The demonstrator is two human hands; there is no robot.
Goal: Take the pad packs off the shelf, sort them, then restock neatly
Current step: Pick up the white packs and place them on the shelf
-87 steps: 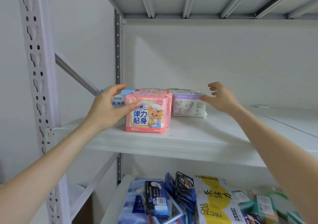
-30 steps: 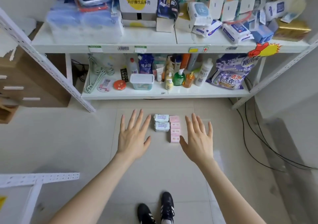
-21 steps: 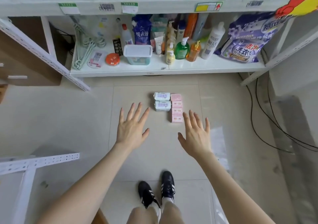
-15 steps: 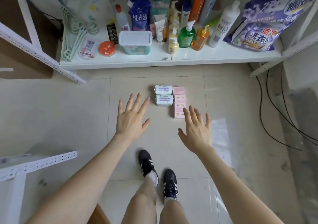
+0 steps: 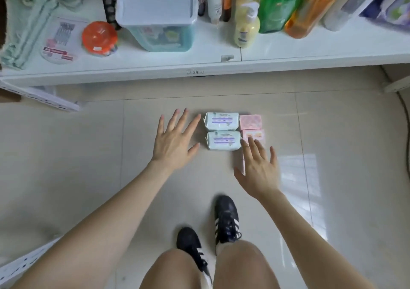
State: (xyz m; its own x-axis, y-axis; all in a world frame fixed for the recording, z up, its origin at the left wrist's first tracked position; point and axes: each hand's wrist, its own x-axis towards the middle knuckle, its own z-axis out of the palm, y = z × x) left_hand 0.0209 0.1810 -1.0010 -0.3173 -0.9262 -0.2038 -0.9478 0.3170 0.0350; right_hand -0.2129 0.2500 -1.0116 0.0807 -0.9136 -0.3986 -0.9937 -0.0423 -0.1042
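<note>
Two white packs (image 5: 222, 133) lay beside pink packs (image 5: 251, 122) on the floor (image 5: 88, 155); left hand (image 5: 174, 143) at nine o'clock, right hand (image 5: 259, 174) at five, fingers (image 5: 254, 150) spread.

Floor (image 5: 66, 155) was glossy beige tile with thin grout lines; bright light patch (image 5: 297, 177) reflected at right; low white shelf (image 5: 288, 53) ran across the top, carrying a lidded tub (image 5: 155, 16) and pump bottles (image 5: 246, 27); black cable (image 5: 405, 111) at right edge.

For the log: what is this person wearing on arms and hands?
Nothing visible: the left hand and right hand are bare, without gloves, rings or watch. Both forearms are uncovered; no sleeve shows.
</note>
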